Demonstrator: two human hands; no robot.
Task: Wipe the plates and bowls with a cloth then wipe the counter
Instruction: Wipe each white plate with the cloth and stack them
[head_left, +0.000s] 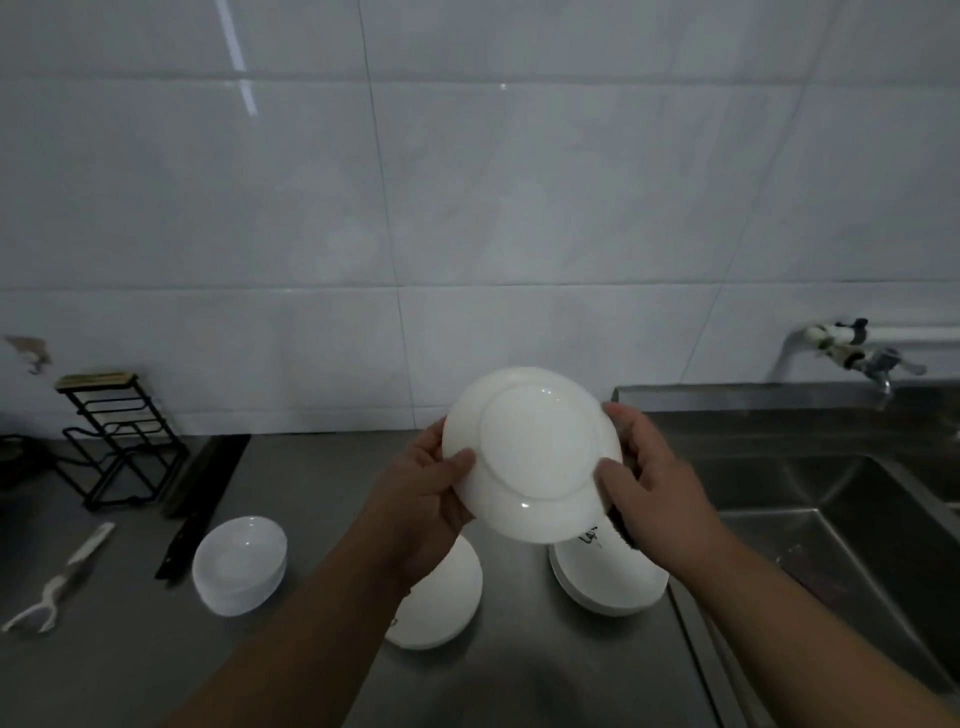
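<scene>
— Stainless counter (545, 675) is seen nearest. What is set on it?
— Three white stacks are found below the raised plate (530, 457): small bowls (239, 566) at 8 o'clock from it, flat plates (441, 597) at 6 o'clock, deeper bowls (608, 582) at 5 o'clock.
— How is the raised plate held?
— It is lifted clear of the counter, underside to the camera. Its rim is gripped by the left hand (431, 499) at 8 o'clock and the right hand (654, 478) at 4 o'clock.
— And beyond?
— A sink (831, 519) is seen at 3 o'clock, a wire rack (119, 447) at 9 o'clock, a tiled wall (467, 182) behind.

Single head-worn wide-angle view, facing forward and down onto grey stainless-steel counter (130, 649), close beneath lens. Behind counter, white tiled wall (519, 182) fills upper half; right of counter, steel sink basin (831, 519) reaches frame edge.
</scene>
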